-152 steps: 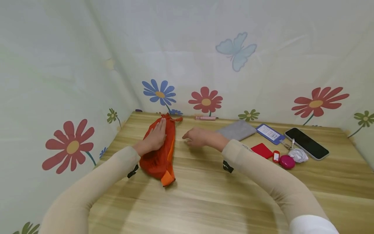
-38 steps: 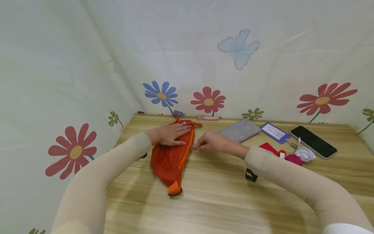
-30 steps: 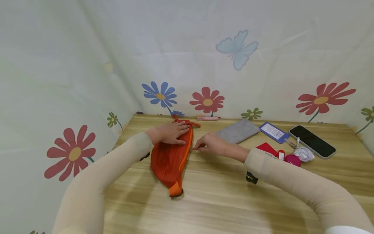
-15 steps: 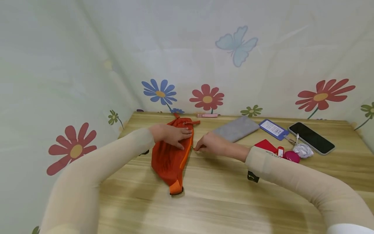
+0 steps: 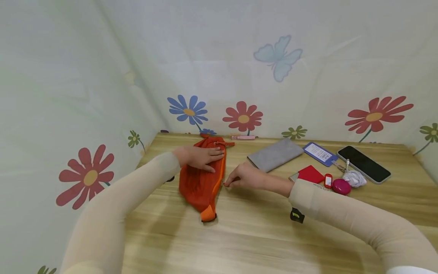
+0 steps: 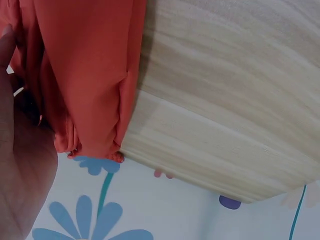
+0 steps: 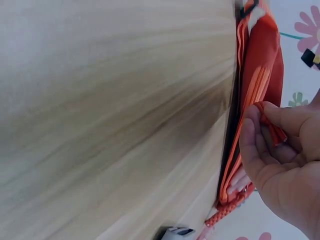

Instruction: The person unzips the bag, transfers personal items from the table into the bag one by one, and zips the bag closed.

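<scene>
Left hand (image 5: 200,156) lies flat across the far half of the red bag (image 5: 193,184), fingers extended, gripping nothing; little change there over the last second. Right hand (image 5: 248,176) is narrow, pinching the cord pull (image 7: 267,122) between thumb and finger. That pinch has just slid nearer the person along the bag's right edge. Taken to mean the zip is being drawn while the left hand steadies the cloth; how far it stands open cannot be told.

Bag is on the left part of the bench (image 5: 260,236), roughly lengthwise away from the person. Left side: creased, soft, low, hinting at little inside (judgement). Near end: narrows to a bright orange tab (image 5: 207,214) with a dark edge. Right edge: orange strip (image 5: 221,167) along the zip. Far end: gathered, with a braided cord (image 5: 226,144) trailing to the right.

Further right, apart from the bag: pink tube (image 5: 243,137) at the back, grey pouch (image 5: 275,155), red card (image 5: 310,175), ID card (image 5: 319,153), white cable (image 5: 354,178), phone (image 5: 364,164).
</scene>
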{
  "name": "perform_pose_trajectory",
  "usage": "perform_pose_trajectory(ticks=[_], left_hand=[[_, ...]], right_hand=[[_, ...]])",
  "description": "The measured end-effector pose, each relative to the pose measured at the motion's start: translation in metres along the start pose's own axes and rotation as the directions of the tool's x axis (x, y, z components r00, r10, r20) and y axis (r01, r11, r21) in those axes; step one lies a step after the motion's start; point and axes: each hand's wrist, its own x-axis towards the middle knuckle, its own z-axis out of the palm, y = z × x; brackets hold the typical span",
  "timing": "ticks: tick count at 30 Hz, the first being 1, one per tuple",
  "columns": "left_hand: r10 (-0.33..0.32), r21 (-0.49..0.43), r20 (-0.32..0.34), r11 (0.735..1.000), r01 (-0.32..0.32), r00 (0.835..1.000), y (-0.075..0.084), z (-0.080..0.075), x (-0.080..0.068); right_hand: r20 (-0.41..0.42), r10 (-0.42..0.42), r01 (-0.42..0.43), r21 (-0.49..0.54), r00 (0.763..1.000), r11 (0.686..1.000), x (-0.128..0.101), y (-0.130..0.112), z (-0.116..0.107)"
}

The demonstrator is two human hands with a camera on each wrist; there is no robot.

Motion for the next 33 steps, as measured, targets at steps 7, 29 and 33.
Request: perform_pose_trajectory(ticks=[7,29,33], left_hand=[[-0.016,-0.027,0.002,1.000,0.016,1.000,-0.012,-0.002,0.008],[-0.065,0.005,-0.087,0.998,0.066,0.994,-0.009,0.003,0.016],[-0.177,-0.027,-0.231,0.984,0.176,0.957,0.010,0.012,0.019]], right_hand=[[0.032,0.035,-0.036,0.050,0.999,0.998,-0.005,-0.011,0.006],[0.019,0.061,-0.063,0.179,0.998,0.982,-0.013,-0.017,0.020],[0.018,0.056,-0.058,0.156,0.998,0.986,-0.014,-0.005,0.013]])
